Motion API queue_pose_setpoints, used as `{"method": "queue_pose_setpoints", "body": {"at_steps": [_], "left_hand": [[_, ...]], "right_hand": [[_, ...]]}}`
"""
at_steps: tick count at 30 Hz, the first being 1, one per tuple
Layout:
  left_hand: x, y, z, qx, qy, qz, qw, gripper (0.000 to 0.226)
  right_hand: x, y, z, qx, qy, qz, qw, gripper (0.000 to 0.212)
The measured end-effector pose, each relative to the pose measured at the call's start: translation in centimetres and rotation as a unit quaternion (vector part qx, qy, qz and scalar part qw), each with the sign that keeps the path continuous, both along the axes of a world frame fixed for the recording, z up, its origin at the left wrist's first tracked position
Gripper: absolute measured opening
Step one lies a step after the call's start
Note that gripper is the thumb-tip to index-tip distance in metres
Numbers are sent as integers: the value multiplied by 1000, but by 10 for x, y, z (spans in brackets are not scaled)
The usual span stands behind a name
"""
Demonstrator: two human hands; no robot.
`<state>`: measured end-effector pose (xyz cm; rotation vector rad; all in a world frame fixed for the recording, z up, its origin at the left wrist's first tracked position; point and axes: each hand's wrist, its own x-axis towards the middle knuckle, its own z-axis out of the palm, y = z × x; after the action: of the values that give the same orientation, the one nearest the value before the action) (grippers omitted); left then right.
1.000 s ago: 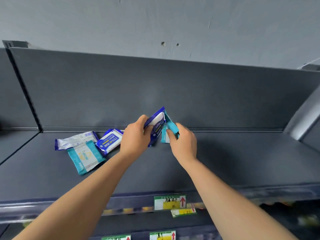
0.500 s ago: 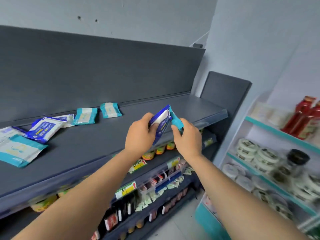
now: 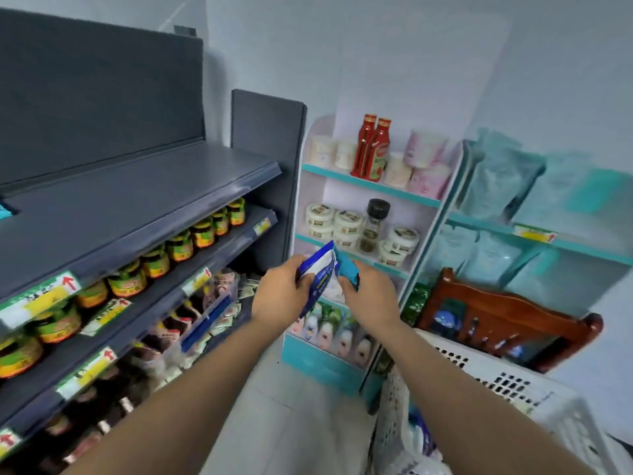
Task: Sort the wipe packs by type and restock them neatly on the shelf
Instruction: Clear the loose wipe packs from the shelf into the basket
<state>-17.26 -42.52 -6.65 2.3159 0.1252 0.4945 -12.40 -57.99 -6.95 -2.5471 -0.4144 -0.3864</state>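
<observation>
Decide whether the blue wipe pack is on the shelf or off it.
Off it: the left hand grips the blue pack mid-air, clear of the grey shelf; the right hand pinches a teal pack.

Place: a small shop is showing here.
Shelving: grey shelves are running in tiers, with price tags hanging on their edges.
Stock: jars are standing in rows; bottles, tubs and pouches are filling a teal rack.
Floor: a white basket is sitting nearby.

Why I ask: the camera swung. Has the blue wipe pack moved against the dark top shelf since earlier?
Yes. The blue wipe pack, gripped by the left hand, was over the dark top shelf; now it's beyond the shelf's right end, lower.
</observation>
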Motion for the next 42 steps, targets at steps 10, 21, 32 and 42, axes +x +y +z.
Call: {"method": "queue_pose_setpoints", "body": {"at_steps": [10, 21, 32, 42], "left_hand": [[31, -202, -66, 8, 101, -97, 990, 13], [38, -342, -175, 55, 248, -137, 958, 10], [81, -361, -294, 171, 365, -200, 893, 16], [85, -350, -398, 343, 475, -355, 729, 81]], "right_hand": [[-6, -206, -56, -38, 128, -73, 988, 22], [-8, -350, -161, -94, 330, -72, 937, 9], [10, -369, -289, -136, 435, -89, 885, 38], [14, -359, -396, -183, 554, 22, 812, 57]]}}
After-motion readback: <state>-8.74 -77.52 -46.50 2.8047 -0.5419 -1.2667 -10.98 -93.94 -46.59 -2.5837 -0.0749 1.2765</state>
